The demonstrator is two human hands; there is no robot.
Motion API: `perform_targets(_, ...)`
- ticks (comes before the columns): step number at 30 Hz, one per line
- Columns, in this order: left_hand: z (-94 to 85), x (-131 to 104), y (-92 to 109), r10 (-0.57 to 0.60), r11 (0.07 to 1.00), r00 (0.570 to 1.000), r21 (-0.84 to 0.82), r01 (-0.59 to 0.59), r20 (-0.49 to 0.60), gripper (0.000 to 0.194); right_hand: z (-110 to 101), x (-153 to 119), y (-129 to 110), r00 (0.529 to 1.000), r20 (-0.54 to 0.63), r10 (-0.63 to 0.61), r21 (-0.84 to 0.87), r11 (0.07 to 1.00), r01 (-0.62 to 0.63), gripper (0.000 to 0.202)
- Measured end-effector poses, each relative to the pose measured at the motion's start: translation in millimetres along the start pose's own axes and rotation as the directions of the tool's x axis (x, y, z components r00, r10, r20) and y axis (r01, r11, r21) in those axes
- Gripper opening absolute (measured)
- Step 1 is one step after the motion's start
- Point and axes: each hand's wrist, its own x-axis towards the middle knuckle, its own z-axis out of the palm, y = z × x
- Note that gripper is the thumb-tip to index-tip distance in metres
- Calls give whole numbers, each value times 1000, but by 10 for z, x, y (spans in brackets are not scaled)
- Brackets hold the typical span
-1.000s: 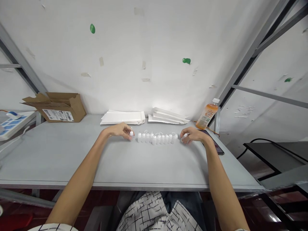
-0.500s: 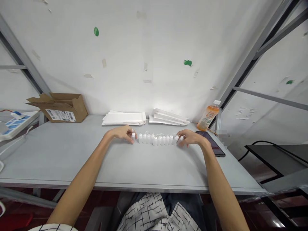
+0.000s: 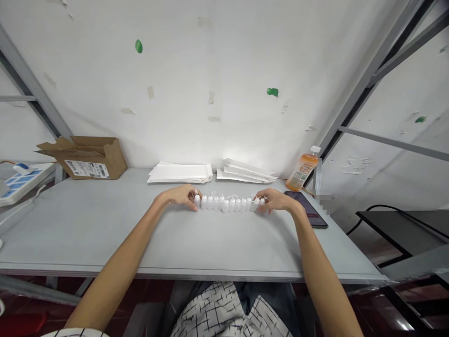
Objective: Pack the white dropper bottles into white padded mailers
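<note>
Several small white plastic bottles (image 3: 232,205) stand in a row across the table, with thin looped strings or cap straps at their tops. At the row's left end, my left hand (image 3: 185,195) grips the outermost bottle (image 3: 197,201) between thumb and fingers, close beside its neighbour. My right hand (image 3: 271,201) closes round the bottle at the right end (image 3: 262,202), which touches or nearly touches a slightly tilted one. Some of the right fingers are hidden behind the bottles.
Behind the row lie two stacks of white padded envelopes (image 3: 179,173). An opened cardboard box (image 3: 94,159) stands at the back left, near a power strip (image 3: 24,180). To the right are an orange drink bottle (image 3: 303,171) and a dark tablet (image 3: 310,213).
My left hand has slid its bottle right, up against the row. My right hand has shifted slightly left, and its bottle now stands more upright beside the others.
</note>
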Motion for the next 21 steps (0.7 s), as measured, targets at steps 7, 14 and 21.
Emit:
perform_targets(7, 43, 23, 28, -7, 998, 999, 60, 9, -33, 47, 16, -23, -66, 1000, -1, 19, 34, 999, -19, 40)
perform_targets(14, 62, 46, 9, -6, 997, 999, 79, 10, -50, 47, 14, -26, -61, 999, 2, 32, 32, 999, -32, 40)
perform_targets(21, 22, 6, 8, 29, 999, 999, 19, -29, -20, 39, 3, -34, -59, 1000, -11, 27, 29, 999, -27, 41)
